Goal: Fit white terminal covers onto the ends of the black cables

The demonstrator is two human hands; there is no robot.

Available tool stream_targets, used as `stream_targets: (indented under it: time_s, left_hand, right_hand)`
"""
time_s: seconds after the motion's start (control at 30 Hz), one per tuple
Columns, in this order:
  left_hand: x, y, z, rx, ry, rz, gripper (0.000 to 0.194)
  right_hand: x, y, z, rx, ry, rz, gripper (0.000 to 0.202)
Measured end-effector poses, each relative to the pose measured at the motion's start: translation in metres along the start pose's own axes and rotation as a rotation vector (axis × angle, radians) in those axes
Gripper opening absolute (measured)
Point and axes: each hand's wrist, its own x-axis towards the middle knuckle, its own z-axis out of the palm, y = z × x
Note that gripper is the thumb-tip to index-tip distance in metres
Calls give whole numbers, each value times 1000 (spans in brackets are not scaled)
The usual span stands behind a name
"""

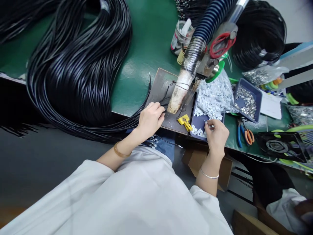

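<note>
My left hand is closed, its fingertips pinched on the end of a black cable at the edge of a dark board. Over a shallow tray of small whitish tabs, my right hand is closed in a pinch. A small pale piece shows at its fingertips, too small to make out fully. Between my hands a yellow clip lies on the board. The nozzle of a ribbed hose points down just above the board, beside a soldering-iron-like tool.
A thick bundle of black cables covers the left of the green table. On the right are a blue bin of metal parts, orange-and-blue pliers and a black fan. A jar stands behind the hose. Another person sits at lower right.
</note>
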Motion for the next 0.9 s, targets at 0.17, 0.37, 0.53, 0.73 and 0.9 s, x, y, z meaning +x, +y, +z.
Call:
stream_targets:
  time_s: [0.17,0.37,0.53,0.73,0.9]
  left_hand:
    - [-14,16,-13,-324,-144,53,12]
    - [-35,37,-14,-889,-535,171,23]
    - [-41,29,1,-1383,-436,-411,24]
    - [-37,25,-2,-1480,-398,-578,42]
    - [-32,27,-1,-1510,-365,-553,28]
  right_hand:
    - [8,-7,5,-23,61,-8,13]
    - [-5,-47,-8,384,248,46,16]
    - [-30,-89,-15,777,227,96,18]
    - [-43,-110,1,694,337,-17,4]
    - [-42,-111,10,963,44,72,5]
